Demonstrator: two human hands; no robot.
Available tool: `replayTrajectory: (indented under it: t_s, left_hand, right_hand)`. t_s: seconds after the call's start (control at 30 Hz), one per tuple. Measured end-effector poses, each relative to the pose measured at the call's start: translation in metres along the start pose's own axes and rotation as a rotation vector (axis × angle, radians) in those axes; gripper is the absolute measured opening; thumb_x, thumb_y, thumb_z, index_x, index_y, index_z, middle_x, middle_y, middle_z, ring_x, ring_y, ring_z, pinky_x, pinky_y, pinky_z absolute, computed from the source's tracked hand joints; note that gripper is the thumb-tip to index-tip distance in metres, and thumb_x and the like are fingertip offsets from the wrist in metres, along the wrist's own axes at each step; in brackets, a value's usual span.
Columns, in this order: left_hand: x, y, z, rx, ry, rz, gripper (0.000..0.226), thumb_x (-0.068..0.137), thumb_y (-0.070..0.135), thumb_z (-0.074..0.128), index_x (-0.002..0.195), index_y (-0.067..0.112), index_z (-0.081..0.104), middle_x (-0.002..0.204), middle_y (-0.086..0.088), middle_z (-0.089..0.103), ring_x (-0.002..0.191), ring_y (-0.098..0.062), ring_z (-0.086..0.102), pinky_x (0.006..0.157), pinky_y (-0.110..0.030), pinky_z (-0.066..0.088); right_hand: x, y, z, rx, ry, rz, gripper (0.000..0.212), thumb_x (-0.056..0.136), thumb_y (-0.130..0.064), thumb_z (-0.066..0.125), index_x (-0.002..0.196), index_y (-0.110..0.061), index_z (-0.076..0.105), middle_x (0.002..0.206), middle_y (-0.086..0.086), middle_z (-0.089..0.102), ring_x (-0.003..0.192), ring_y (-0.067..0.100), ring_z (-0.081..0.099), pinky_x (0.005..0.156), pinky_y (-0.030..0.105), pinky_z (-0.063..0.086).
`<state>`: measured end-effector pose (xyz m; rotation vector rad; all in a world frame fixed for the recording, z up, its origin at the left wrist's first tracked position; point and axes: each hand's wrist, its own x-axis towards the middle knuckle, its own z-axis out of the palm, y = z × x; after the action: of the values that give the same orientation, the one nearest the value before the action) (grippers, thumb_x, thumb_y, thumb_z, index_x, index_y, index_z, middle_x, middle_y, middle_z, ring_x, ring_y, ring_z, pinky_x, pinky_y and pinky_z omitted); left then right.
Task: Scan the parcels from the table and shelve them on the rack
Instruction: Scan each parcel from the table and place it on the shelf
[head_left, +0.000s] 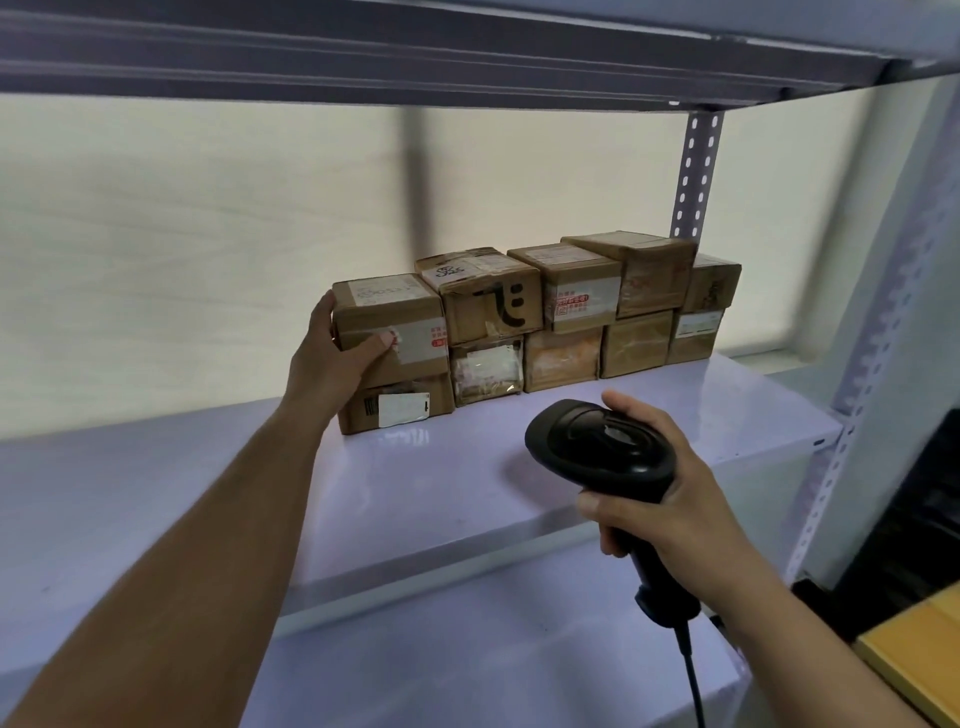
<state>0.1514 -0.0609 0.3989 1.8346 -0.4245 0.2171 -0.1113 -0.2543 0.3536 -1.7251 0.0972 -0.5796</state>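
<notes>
Several brown cardboard parcels stand stacked two high along the back of a pale rack shelf (415, 478). My left hand (332, 358) grips the top left parcel (395, 317), thumb across its front face and fingers round its left side; this parcel sits on a lower parcel (400, 408) with a white label. My right hand (660, 493) holds a black handheld barcode scanner (597, 447) by its handle, in front of the shelf and right of the left arm. The scanner's cable hangs down from the handle.
A dark shelf beam (415, 78) runs overhead. A perforated rack upright (696, 171) stands behind the parcels at the right, another upright (857, 389) at the front right. A lower shelf (493, 649) lies beneath. A yellow surface (914, 660) shows at bottom right.
</notes>
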Motion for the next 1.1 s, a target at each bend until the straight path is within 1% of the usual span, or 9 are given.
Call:
replayTrajectory:
  t_s: [0.1,0.2,0.33,0.47,0.63,0.73,0.83,0.93,1.1]
  left_hand:
    - [0.003,-0.002,0.001,0.009,0.003,-0.013,0.085,0.085,0.036,0.073,0.153,0.029,0.022,0.123,0.016,0.048,0.113,-0.008,0.048,0.095,-0.025,0.038]
    - [0.002,-0.004,0.000,0.013,0.010,-0.044,0.094,0.084,0.038,0.074,0.155,0.027,0.014,0.140,0.005,0.050,0.126,-0.017,0.049,0.101,-0.030,0.039]
    - [-0.010,0.000,0.002,0.100,0.071,-0.022,0.106,0.079,0.048,0.075,0.156,0.026,0.005,0.156,-0.005,0.031,0.143,-0.024,0.029,0.114,-0.044,0.029]
    - [-0.041,0.010,0.011,0.318,0.205,0.100,0.103,0.079,0.048,0.074,0.155,0.019,0.012,0.159,-0.008,0.019,0.147,-0.025,0.013,0.117,-0.044,0.019]
    - [-0.098,0.014,0.037,0.455,0.263,0.287,0.086,0.078,0.041,0.077,0.145,0.012,0.033,0.147,-0.012,0.038,0.135,-0.030,0.034,0.110,-0.041,0.029]
    - [-0.145,0.019,0.071,0.436,0.175,0.321,0.068,0.082,0.036,0.076,0.137,0.010,0.045,0.138,-0.012,0.047,0.127,-0.029,0.041,0.103,-0.042,0.037]
    - [-0.191,0.026,0.113,0.368,0.034,0.295,0.059,0.085,0.033,0.073,0.134,0.011,0.050,0.134,-0.010,0.051,0.123,-0.026,0.043,0.100,-0.039,0.037]
    - [-0.231,0.032,0.154,0.322,-0.074,0.270,0.058,0.086,0.034,0.071,0.135,0.013,0.049,0.132,-0.007,0.052,0.121,-0.023,0.045,0.100,-0.034,0.036]
    - [-0.300,0.053,0.220,0.277,-0.247,0.232,0.060,0.087,0.039,0.069,0.137,0.016,0.047,0.138,-0.004,0.050,0.126,-0.023,0.046,0.105,-0.040,0.041]
  right_hand:
    - [-0.001,0.002,-0.003,0.013,-0.007,0.001,0.077,0.063,-0.012,0.080,0.123,-0.053,0.054,0.116,0.004,0.062,0.051,0.024,0.060,0.055,0.032,0.053]
    - [-0.004,0.004,-0.007,0.020,-0.011,0.003,0.077,0.062,-0.013,0.080,0.123,-0.052,0.054,0.117,0.003,0.062,0.051,0.024,0.061,0.055,0.033,0.054]
    - [-0.014,0.007,-0.016,0.031,-0.010,-0.006,0.078,0.063,-0.012,0.080,0.124,-0.052,0.054,0.113,0.001,0.064,0.051,0.025,0.061,0.055,0.034,0.053]
    - [-0.029,0.008,-0.028,0.028,-0.014,-0.014,0.078,0.063,-0.011,0.079,0.124,-0.052,0.054,0.107,-0.010,0.066,0.051,0.026,0.061,0.055,0.035,0.055]
    - [-0.055,0.009,-0.051,0.044,-0.005,-0.006,0.080,0.069,-0.002,0.082,0.127,-0.049,0.053,0.107,-0.006,0.067,0.052,0.027,0.060,0.055,0.036,0.055]
    - [-0.076,0.011,-0.071,0.031,0.019,0.000,0.082,0.074,0.010,0.078,0.130,-0.043,0.052,0.108,-0.001,0.068,0.052,0.029,0.060,0.054,0.038,0.055]
    - [-0.101,0.014,-0.094,0.029,0.046,0.011,0.082,0.074,0.009,0.078,0.127,-0.049,0.054,0.112,-0.002,0.067,0.054,0.030,0.060,0.056,0.041,0.055]
    - [-0.130,0.014,-0.120,0.018,0.085,0.015,0.082,0.074,0.009,0.079,0.119,-0.056,0.056,0.111,-0.003,0.066,0.055,0.030,0.060,0.055,0.039,0.056]
    - [-0.192,0.014,-0.173,-0.006,0.211,0.045,0.082,0.072,0.010,0.080,0.128,-0.042,0.052,0.113,0.004,0.065,0.058,0.023,0.064,0.050,0.032,0.053]
